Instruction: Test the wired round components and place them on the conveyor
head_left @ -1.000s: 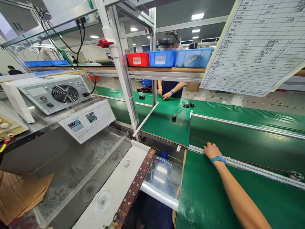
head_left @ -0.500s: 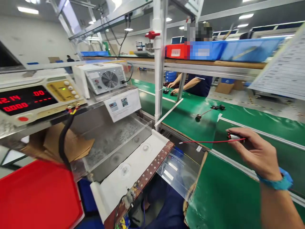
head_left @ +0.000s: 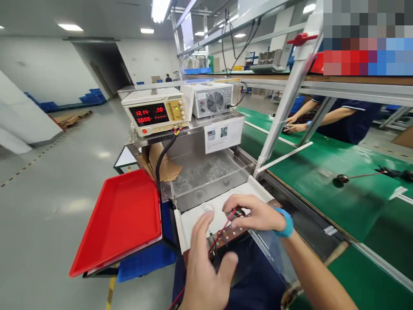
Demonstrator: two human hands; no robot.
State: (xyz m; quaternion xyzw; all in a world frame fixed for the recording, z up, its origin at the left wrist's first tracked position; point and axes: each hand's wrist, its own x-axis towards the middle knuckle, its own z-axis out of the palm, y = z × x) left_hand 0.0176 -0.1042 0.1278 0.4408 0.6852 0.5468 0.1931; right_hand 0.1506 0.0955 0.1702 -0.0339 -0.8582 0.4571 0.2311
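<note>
While the red wire (head_left: 219, 236) runs slantwise through the lower middle of the frame, the right hand (head_left: 254, 214) pinches its upper end, a small dark part, between thumb and fingertips, right over the white fixture block (head_left: 193, 217). The grip there is closed on the wire. Just below, the left hand (head_left: 206, 271) rises from the bottom edge with fingers spread and thumb out, released, the wire passing beside it; whether it touches the wire cannot be told. A blue wrist strap (head_left: 285, 221) circles the right wrist. Along the block's near edge runs a brown terminal strip (head_left: 230, 234).

Behind the block sits a clear-walled metal trough (head_left: 206, 172), and above it, centre frame, a power supply (head_left: 155, 112) glows with red digits beside a fan-fronted unit (head_left: 213, 100). At lower left a red tray (head_left: 119, 219) lies tilted. To the right stretches the green table (head_left: 322, 189), bearing a loose wired part (head_left: 342, 178). Upper right, a co-worker's hands (head_left: 295, 125) work at the far side.
</note>
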